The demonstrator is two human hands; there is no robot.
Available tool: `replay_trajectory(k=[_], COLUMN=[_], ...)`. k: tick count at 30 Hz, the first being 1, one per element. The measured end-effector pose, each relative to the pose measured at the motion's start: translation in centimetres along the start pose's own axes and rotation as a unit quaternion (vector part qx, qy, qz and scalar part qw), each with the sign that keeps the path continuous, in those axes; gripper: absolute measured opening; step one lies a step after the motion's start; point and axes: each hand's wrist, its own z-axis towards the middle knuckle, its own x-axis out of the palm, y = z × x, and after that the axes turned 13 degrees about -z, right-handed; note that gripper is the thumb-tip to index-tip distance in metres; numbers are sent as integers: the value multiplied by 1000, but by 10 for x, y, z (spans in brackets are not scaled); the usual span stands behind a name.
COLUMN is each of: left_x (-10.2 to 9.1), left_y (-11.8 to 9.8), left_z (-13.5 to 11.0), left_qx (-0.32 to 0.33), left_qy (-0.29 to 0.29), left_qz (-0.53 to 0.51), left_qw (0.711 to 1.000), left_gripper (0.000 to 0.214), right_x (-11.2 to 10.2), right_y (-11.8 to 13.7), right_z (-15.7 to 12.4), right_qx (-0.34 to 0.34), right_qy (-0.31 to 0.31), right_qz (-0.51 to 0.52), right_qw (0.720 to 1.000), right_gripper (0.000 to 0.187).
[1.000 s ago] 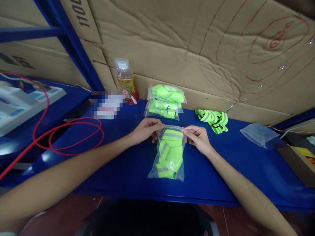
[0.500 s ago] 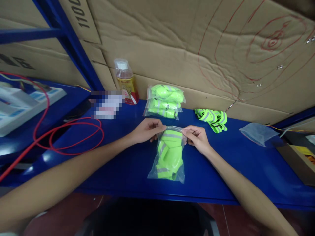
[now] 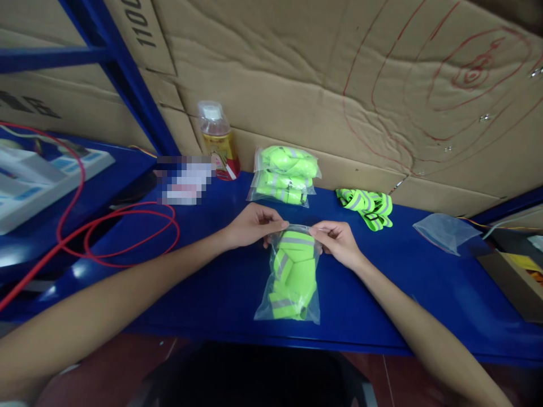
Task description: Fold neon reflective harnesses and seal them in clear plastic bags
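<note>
A clear plastic bag (image 3: pixel 263 308) lies towards the front of the blue table, its top edge facing away from me. Inside it is a folded neon-green strap (image 3: pixel 297 277) with grey reflective stripes. My left hand (image 3: pixel 255 226) pinches the top left corner of the bag between thumb and fingers. At the top right corner, my right hand (image 3: pixel 338 242) pinches the same edge. Behind my hands stands a stack of similar filled bags (image 3: pixel 286 175). A loose neon-green strap (image 3: pixel 367 208) lies bundled beyond my right hand, and a flat clear bag (image 3: pixel 445 233) rests farther right.
A bottle of red liquid (image 3: pixel 221 147) stands at the back by the cardboard wall (image 3: pixel 271 85). Red cable loops (image 3: pixel 127 263) and a white power strip (image 3: pixel 55 186) are on the left. An open cardboard box (image 3: pixel 509 282) sits at the right edge.
The filled bag has shifted slightly towards me. My right hand has moved a little inward and down along the bag's top edge; both hands keep their pinch.
</note>
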Motion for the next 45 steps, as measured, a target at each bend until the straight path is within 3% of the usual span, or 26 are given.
replay_trajectory(k=[3, 9, 12, 15, 19, 27, 33, 41, 45], left_x=[-2, -4, -3, 1, 3, -5, 5, -9, -14], left_y=[1, -1, -2, -3, -4, 0, -4, -7, -9], left_z=[1, 2, -1, -5, -7, 2, -2, 1, 3], left_qx=[11, -34, -21, 2, 16, 20, 61, -23, 5], left_qy=[4, 59, 78, 96, 88, 91, 100, 110, 130], left_qz=[24, 45, 53, 69, 113, 135, 127, 108, 121], left_qw=[1000, 997, 995, 993, 990, 987, 985, 988, 984], left_gripper=[41, 40, 40, 40, 38, 30, 23, 35, 31], right_x=[1, 3, 3, 2, 1, 4, 6, 7, 5], right_y=[3, 0, -1, 0, -1, -2, 0, 0, -2], right_z=[0, -1, -3, -4, -4, -3, -4, -6, -5], right_qx=[-1, -14, -19, -11, -7, -6, 13, -11, -3], right_qy=[3, -7, -13, 24, 52, 41, 61, 67, 53], right_qz=[-8, -17, -33, -58, -68, -53, -30, -15, -29], right_qw=[1000, 1000, 999, 998, 996, 998, 998, 998, 998], right_gripper=[51, 50, 48, 46, 46, 44, 39, 35, 38])
